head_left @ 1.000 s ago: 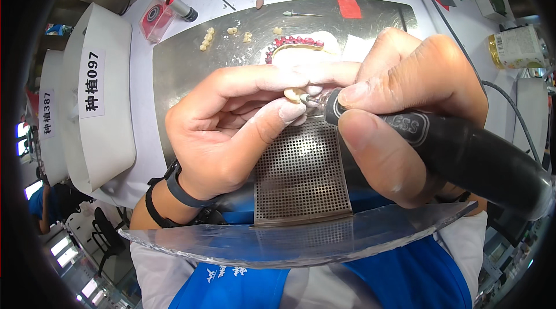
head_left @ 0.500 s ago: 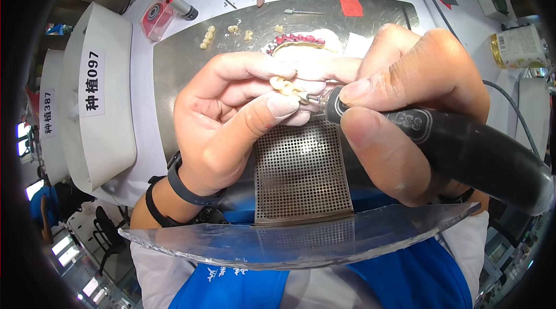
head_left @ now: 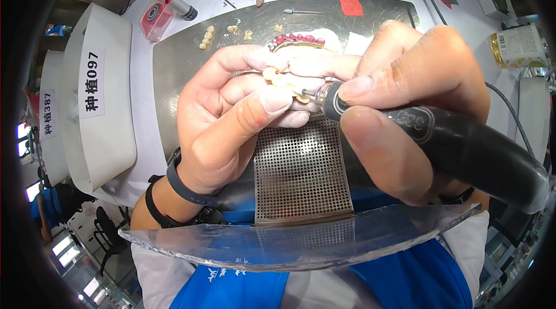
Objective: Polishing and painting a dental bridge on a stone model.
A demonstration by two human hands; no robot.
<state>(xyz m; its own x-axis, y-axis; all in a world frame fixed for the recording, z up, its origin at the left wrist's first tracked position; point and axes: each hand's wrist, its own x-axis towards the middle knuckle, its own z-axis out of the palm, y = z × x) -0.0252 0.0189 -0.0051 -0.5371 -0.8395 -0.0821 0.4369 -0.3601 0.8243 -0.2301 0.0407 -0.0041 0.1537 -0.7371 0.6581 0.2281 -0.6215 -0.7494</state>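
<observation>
Between the thumb and fingers of my left hand (head_left: 223, 112) sits a cream-coloured dental bridge (head_left: 282, 79), its teeth joined in a row. White dust coats those fingertips. My right hand (head_left: 405, 89) is closed round a black dental handpiece (head_left: 457, 141), pinched near its front like a pen. The thin metal bur (head_left: 308, 95) at its tip meets the right end of the bridge, or comes very close; I cannot tell which. Just behind my fingers lies a dental model (head_left: 301, 41) with a dark red, metallic arch. My fingers hide part of the bridge.
Under my hands is a perforated metal grate (head_left: 302, 176) in a metal work plate (head_left: 174, 72). Small tooth pieces (head_left: 207, 37) and a red sheet (head_left: 350, 2) lie toward the back. White bins (head_left: 110, 135) stand at left. A clear shield (head_left: 301, 245) crosses the front; a jar (head_left: 518, 48) stands at right.
My left hand has turned slightly and the bridge has shifted a little to the left, showing more of its right end. The handpiece has barely moved.
</observation>
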